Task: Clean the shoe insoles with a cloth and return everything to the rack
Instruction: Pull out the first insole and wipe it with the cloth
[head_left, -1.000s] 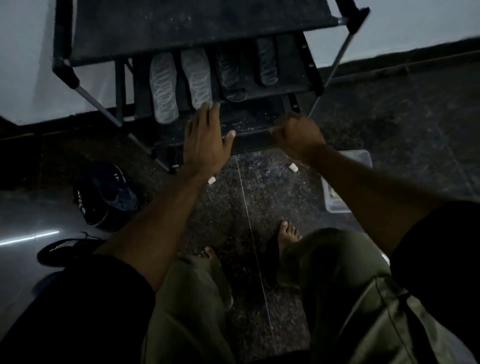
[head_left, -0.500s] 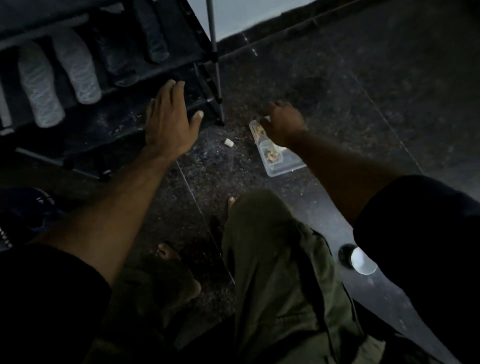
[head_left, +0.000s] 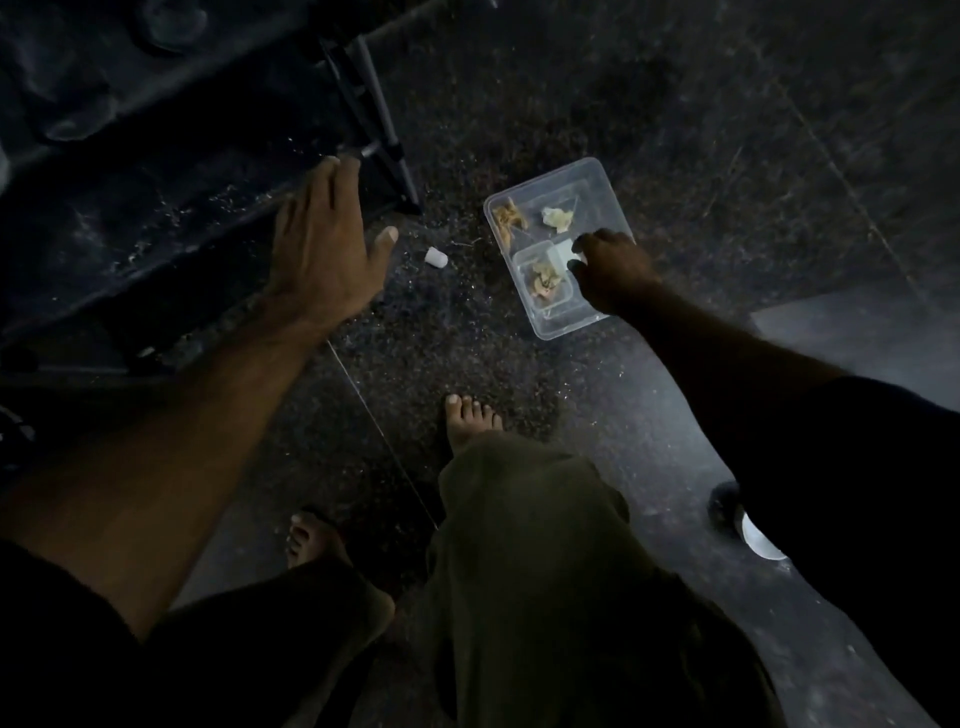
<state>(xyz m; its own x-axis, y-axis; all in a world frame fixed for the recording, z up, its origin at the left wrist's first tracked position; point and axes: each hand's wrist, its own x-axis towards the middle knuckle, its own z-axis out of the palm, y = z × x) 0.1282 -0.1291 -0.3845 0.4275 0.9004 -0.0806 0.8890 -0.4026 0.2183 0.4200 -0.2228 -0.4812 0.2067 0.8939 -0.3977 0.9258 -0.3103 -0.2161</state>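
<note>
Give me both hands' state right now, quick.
Left hand: open, fingers straight, resting on the rack shelf edge.
Right hand: fingers curled in the clear plastic tray by a white piece; grip cannot be told.

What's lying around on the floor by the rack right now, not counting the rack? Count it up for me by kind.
Clear plastic tub: 1
Smaller clear tray inside the tub: 1
Crumpled scraps in the tub: 3
Flat pale piece at the right hand's fingertips: 1
Small white lump on the floor: 1
White round object, half hidden by the sleeve: 1
Total: 8
</note>
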